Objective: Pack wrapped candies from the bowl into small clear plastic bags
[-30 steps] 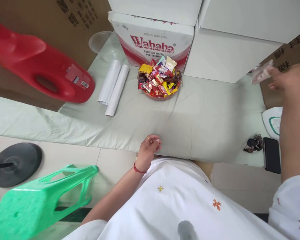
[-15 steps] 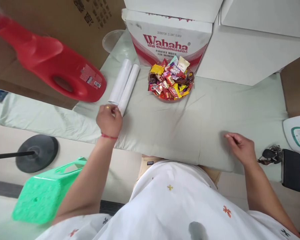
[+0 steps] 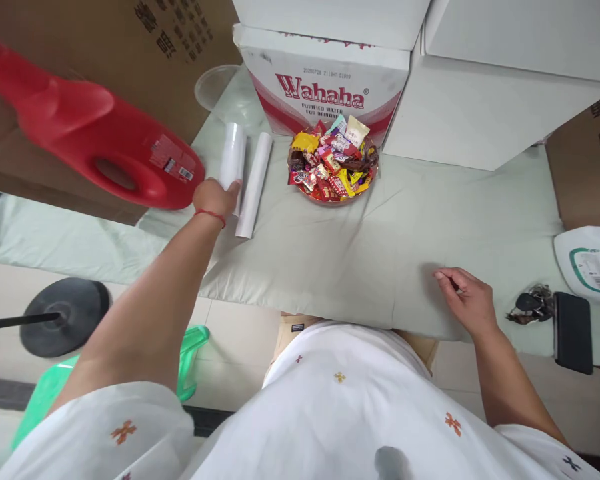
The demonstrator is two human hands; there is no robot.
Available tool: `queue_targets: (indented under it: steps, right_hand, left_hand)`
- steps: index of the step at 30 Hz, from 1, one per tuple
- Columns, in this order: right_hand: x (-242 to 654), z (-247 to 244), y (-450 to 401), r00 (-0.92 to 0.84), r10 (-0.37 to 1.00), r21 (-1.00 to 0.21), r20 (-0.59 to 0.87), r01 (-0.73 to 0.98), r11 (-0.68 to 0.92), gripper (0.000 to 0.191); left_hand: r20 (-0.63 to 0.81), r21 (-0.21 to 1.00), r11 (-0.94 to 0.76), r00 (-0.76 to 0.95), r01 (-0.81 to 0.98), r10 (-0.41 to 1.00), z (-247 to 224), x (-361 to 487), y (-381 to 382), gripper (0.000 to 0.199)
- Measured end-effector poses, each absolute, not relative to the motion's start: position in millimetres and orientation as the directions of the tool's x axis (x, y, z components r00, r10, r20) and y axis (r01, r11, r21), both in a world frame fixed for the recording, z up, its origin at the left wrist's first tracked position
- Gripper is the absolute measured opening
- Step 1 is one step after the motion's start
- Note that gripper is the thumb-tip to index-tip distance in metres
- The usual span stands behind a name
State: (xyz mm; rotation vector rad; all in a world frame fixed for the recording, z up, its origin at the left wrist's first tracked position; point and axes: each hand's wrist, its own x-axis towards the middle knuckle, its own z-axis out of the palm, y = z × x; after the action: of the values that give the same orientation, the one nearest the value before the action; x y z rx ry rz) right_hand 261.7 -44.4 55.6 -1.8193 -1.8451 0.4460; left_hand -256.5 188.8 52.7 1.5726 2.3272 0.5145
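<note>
The left hand [image 3: 217,199] is at the near end of the thicker white roll [image 3: 233,153], which lies left of the bowl of wrapped sweets [image 3: 330,201] on the cloth-covered bench [image 3: 420,220]. Its thumb presses along the roll's side nearer the bowl; the other fingers are mostly hidden, but the hand looks closed around the roll. Whether the roll is lifted at all cannot be told. The thinner white roll [image 3: 255,183] lies between it and the bowl, with a narrow gap between the two.

To the right of the bowl and nearer the person, the right hand [image 3: 467,297] is loosely curled, thumb and forefinger tips close together, and nothing shows in it. Farther right of the bowl are keys [image 3: 533,303] and a black phone [image 3: 573,333].

A light, even hold would suit the thicker roll (it looks like paper or film, easy to dent), with the thumb flat instead of digging in. Keeping the roll in line with its neighbour would help avoid nudging it. The red jug [image 3: 85,133], well left of the bowl, has its base just beside the left hand, so the knuckles need care there.
</note>
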Motion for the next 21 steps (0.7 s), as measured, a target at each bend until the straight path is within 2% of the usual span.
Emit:
queue_targets:
  steps: [1,2,3,5,6,8,9,11,13,15,17,19,21]
  right_hand:
    - [258,59,-45,0.027,0.99,-0.573,0.137,0.817,0.057,0.029]
    - [253,61,-45,0.043,0.989,-0.601,0.141,0.798,0.05,0.028]
    - [247,64,-44,0.076,0.989,-0.647,0.13,0.762,0.026,0.028]
    - [229,69,-42,0.146,0.989,-0.781,0.036,0.621,-0.063,0.03]
    - [216,72,-38,0.15,0.988,-0.847,-0.04,0.519,-0.113,0.032]
    - [184,76,-28,0.031,0.983,-0.935,-0.179,0.304,-0.18,0.039]
    - [165,79,-22,-0.07,0.977,-0.96,-0.203,0.21,-0.184,0.046]
    - [124,84,-7,-0.245,0.952,-0.983,-0.182,0.048,-0.175,0.073]
    - [87,88,7,-0.281,0.944,-0.98,-0.174,-0.048,-0.195,0.088]
    - [61,89,15,-0.233,0.946,-0.968,-0.227,-0.049,-0.245,0.088]
    - [49,89,18,-0.143,0.945,-0.952,-0.295,-0.041,-0.303,0.081]
    - [50,87,16,-0.098,0.934,-0.932,-0.345,-0.081,-0.353,0.075]
    - [60,87,12,-0.129,0.916,-0.901,-0.381,-0.169,-0.399,0.07]
  left_hand:
    - [-0.063,0.394,0.442,-0.456,0.806,0.888,60,-253,177,0.039]
    - [-0.048,0.406,0.451,-0.474,0.795,0.879,69,-247,162,0.039]
    - [-0.003,0.478,0.404,-0.459,0.78,0.889,78,-239,142,0.04]
    - [-0.003,0.752,0.271,-0.408,0.601,0.913,95,-217,93,0.044]
    - [-0.075,0.865,0.23,-0.339,0.446,0.938,100,-202,67,0.051]
    - [-0.198,0.955,0.227,-0.162,0.19,0.967,104,-170,15,0.056]
    - [-0.234,0.964,0.242,-0.08,0.108,0.969,101,-153,-7,0.056]
    - [-0.317,0.947,0.316,0.018,0.059,0.948,92,-122,-40,0.052]
    - [-0.283,0.942,0.275,0.014,0.192,0.959,82,-97,-58,0.052]
    - [-0.192,0.937,0.185,-0.005,0.297,0.981,74,-83,-66,0.051]
    - [-0.177,0.941,0.16,0.029,0.297,0.984,71,-79,-69,0.05]
    - [-0.243,0.951,0.217,0.099,0.219,0.965,70,-82,-70,0.05]
    - [-0.331,0.942,0.313,0.181,0.12,0.926,70,-86,-71,0.053]
